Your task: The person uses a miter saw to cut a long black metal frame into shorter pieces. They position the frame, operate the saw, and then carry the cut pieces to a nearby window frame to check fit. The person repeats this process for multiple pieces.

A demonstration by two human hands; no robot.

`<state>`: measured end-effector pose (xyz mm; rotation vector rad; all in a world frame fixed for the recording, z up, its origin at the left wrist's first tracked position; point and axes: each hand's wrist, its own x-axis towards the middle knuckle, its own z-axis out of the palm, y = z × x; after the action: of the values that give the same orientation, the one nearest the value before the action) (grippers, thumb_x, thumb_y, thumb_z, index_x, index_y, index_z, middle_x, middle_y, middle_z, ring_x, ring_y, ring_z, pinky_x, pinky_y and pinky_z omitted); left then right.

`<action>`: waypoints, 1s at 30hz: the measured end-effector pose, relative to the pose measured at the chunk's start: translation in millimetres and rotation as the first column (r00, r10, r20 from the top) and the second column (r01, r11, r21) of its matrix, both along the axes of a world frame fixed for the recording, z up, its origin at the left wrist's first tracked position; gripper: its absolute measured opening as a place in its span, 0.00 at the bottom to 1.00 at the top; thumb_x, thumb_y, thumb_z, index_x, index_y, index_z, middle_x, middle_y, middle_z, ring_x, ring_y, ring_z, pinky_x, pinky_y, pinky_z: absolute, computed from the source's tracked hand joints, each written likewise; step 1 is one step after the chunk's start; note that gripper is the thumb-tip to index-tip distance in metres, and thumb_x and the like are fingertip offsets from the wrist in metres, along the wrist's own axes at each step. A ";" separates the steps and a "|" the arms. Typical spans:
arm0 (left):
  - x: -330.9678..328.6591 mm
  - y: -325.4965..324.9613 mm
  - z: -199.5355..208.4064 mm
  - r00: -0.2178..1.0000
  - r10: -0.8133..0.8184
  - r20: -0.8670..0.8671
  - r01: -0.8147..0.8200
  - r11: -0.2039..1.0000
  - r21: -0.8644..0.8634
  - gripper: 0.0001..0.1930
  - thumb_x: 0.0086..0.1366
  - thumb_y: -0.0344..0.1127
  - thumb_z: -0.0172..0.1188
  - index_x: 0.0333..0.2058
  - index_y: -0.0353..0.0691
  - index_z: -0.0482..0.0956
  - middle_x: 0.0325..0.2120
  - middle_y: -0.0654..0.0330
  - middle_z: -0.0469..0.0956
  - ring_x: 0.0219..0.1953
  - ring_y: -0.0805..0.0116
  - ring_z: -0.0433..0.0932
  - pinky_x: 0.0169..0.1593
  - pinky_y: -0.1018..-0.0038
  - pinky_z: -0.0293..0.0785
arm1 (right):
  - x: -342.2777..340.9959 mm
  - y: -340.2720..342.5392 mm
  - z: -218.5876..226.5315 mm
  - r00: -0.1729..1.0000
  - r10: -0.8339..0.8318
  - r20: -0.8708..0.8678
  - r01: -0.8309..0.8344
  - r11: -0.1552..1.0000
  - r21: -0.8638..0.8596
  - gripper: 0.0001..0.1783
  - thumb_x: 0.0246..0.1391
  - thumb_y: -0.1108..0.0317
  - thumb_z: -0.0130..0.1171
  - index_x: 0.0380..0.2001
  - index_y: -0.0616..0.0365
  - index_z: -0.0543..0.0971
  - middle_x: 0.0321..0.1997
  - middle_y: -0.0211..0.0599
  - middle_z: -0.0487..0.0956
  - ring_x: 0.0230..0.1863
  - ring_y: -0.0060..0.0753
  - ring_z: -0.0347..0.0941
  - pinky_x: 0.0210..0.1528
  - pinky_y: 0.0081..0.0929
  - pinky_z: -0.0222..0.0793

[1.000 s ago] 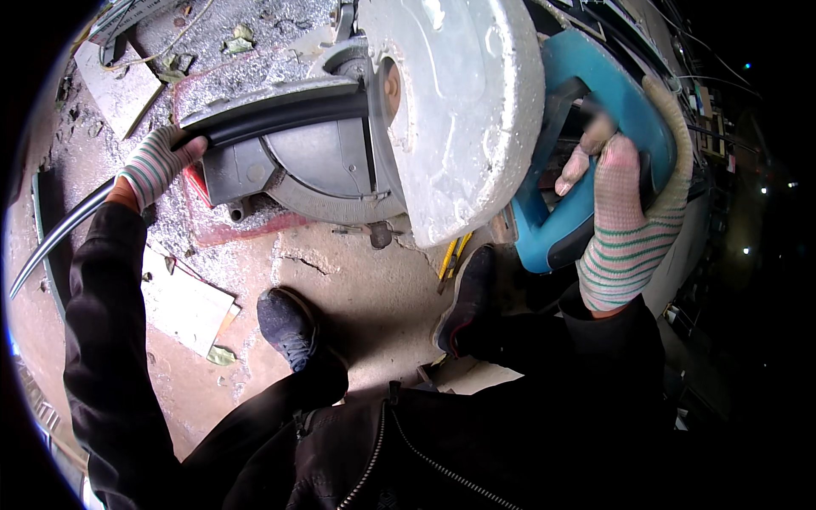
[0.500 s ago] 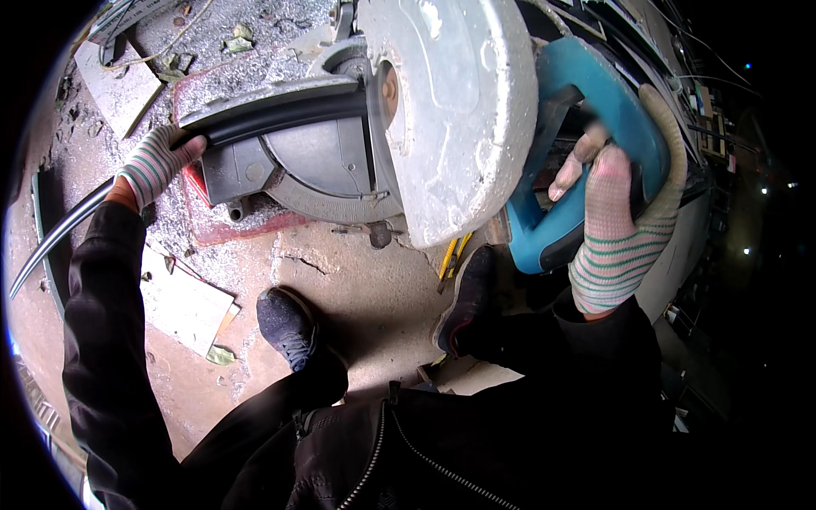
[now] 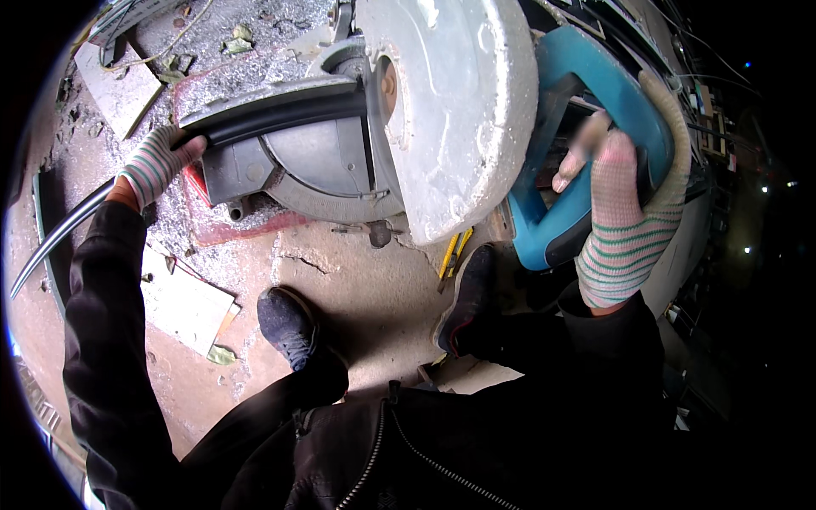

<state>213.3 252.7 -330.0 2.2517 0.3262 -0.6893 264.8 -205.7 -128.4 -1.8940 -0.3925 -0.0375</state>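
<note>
A miter saw stands on the floor ahead of me, with a pale, dusty blade guard [image 3: 463, 119] and a grey base [image 3: 319, 161]. Along its fence lies a long black bar [image 3: 280, 117], which runs out past the base to the left. My left hand [image 3: 159, 163], in a striped knit glove, is closed around this bar at the base's left end. On the saw's teal loop handle [image 3: 544, 229] my right hand [image 3: 625, 204] is closed, also gloved, fingers curled through the opening. The guard hides the bar's right end and the blade.
Metal shavings [image 3: 280, 72] cover the floor around the saw. A white board [image 3: 183, 297] lies near my left foot, a pale tile [image 3: 119, 81] at the far left. A yellow cutter knife [image 3: 452, 255] is beside my right shoe [image 3: 472, 293].
The teal handle and guard have shifted slightly up and to the right, my right hand with them. My left hand and the black bar look unmoved.
</note>
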 end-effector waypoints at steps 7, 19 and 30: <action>0.3 2.1 -7.4 0.999 0.027 0.040 -0.027 1.000 -0.015 0.23 0.70 0.48 0.65 0.45 0.26 0.84 0.31 0.57 0.84 0.34 0.73 0.76 0.46 0.70 0.76 | 2.5 -1.1 4.8 0.997 0.045 0.067 -0.039 0.996 -0.080 0.36 0.64 0.59 0.65 0.69 0.57 0.64 0.36 0.38 0.79 0.30 0.27 0.80 0.32 0.29 0.84; 2.1 -2.0 -0.5 1.000 0.011 0.018 -0.011 1.000 -0.009 0.25 0.70 0.49 0.65 0.46 0.26 0.83 0.31 0.57 0.84 0.35 0.72 0.77 0.46 0.71 0.76 | 6.8 -10.5 -5.6 0.992 0.090 0.084 -0.090 0.996 -0.005 0.36 0.65 0.59 0.64 0.71 0.57 0.62 0.36 0.41 0.79 0.29 0.30 0.80 0.31 0.30 0.85; 1.6 -3.1 0.8 0.999 0.012 0.032 -0.012 1.000 -0.009 0.25 0.70 0.50 0.65 0.42 0.26 0.83 0.30 0.57 0.83 0.35 0.72 0.77 0.46 0.70 0.75 | 4.5 -15.8 -12.9 0.998 0.069 0.006 -0.069 0.995 0.074 0.38 0.64 0.58 0.65 0.71 0.55 0.62 0.36 0.39 0.79 0.30 0.28 0.80 0.32 0.29 0.84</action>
<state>214.9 249.6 -329.2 2.2483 0.3205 -0.6461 269.3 -221.6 -141.2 -1.8068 -0.4529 -0.0096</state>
